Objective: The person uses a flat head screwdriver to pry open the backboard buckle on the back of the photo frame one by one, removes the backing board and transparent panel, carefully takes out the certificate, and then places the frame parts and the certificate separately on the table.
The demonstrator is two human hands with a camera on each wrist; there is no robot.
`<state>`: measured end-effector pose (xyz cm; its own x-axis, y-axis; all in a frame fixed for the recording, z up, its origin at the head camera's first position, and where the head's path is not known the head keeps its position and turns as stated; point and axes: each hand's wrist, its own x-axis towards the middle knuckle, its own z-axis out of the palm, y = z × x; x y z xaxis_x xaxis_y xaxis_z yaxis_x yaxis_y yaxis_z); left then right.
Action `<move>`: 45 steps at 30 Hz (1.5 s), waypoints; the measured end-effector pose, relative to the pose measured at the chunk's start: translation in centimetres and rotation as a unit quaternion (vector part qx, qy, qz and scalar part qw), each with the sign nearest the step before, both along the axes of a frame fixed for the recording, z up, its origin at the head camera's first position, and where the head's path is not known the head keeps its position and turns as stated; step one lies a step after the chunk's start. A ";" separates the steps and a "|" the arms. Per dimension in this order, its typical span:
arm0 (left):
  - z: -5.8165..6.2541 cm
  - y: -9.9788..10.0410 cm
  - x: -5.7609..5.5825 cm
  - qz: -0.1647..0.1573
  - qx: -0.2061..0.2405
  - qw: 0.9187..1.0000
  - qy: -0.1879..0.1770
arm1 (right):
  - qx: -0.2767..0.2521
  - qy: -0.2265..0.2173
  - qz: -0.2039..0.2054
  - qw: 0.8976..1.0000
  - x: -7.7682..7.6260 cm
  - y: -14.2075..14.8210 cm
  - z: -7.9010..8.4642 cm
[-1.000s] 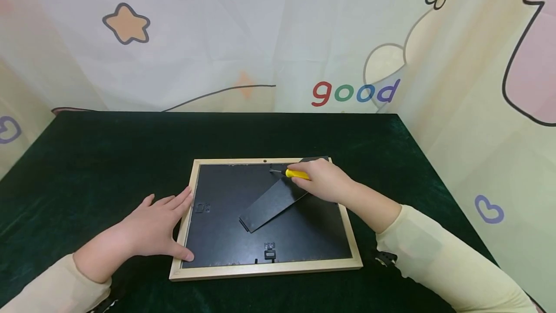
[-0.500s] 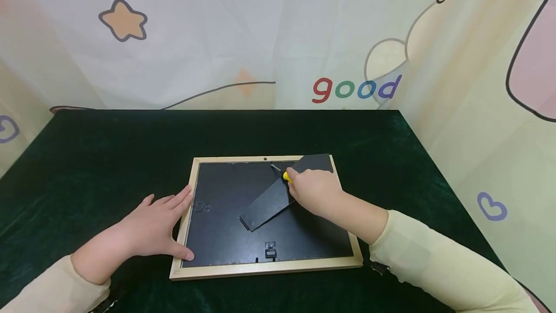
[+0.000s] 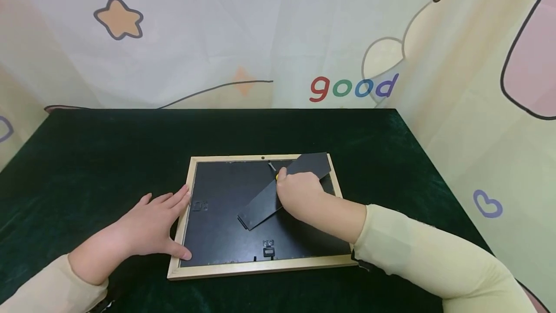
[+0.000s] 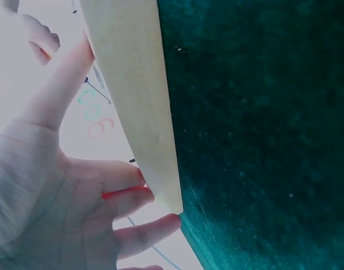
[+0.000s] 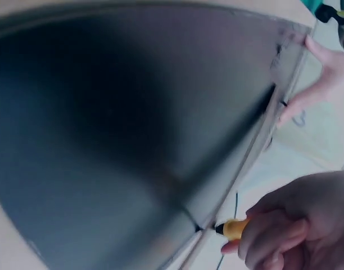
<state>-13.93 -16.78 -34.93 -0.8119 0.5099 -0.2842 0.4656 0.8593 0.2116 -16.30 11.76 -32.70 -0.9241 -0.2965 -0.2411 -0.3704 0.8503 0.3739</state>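
A picture frame (image 3: 243, 268) with a pale wood border lies face down, its black backing board (image 3: 217, 235) upward. My left hand (image 3: 145, 231) spreads along its left side, fingertips at the outer edge and thumb over the border, as the left wrist view also shows around the wooden side (image 4: 132, 101). My right hand (image 3: 301, 194) grips a screwdriver (image 5: 235, 229) by its yellow handle. The hand mostly hides the handle in the head view; the thin shaft points to the top inner edge of the border. Beneath the hand, a black easel stand (image 3: 262, 204) runs diagonally across the backing.
A dark green cloth (image 3: 108, 153) covers the table under the frame. Small metal hangers sit on the backing, one hanger (image 3: 269, 249) near the bottom edge and one hanger (image 3: 200, 206) at the left. A printed curtain (image 3: 195, 37) hangs behind the table.
My right hand has shifted left and turned over the screwdriver, covering more of its handle, while the tip has come up to the top border. My left hand stays on the frame's side.
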 end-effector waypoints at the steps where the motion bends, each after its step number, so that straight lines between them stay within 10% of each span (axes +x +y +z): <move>1: 0.1 0.0 0.0 0.000 -0.001 1.000 0.000 | 0.007 -0.001 -0.001 1.000 0.0 -0.2 -0.1; 8: 0.1 0.0 -0.1 0.001 0.000 1.000 -0.006 | 0.017 -0.016 -0.005 1.000 -0.4 -0.9 0.6; 14: 0.2 0.0 -0.2 0.001 0.005 1.000 -0.006 | -0.093 -0.091 -0.050 0.990 -2.9 0.7 2.7; 37: 0.5 -0.3 -0.3 0.002 0.007 1.000 -0.011 | -0.381 -0.296 -0.133 0.866 -9.3 6.6 4.4; 40: 0.5 -0.2 -0.3 0.001 0.011 1.000 -0.011 | -0.375 -0.277 -0.126 0.875 -8.7 6.5 3.9; 45: 0.4 -0.2 -0.1 0.003 0.014 1.000 -0.014 | -0.337 -0.149 -0.076 0.927 -5.7 5.0 2.7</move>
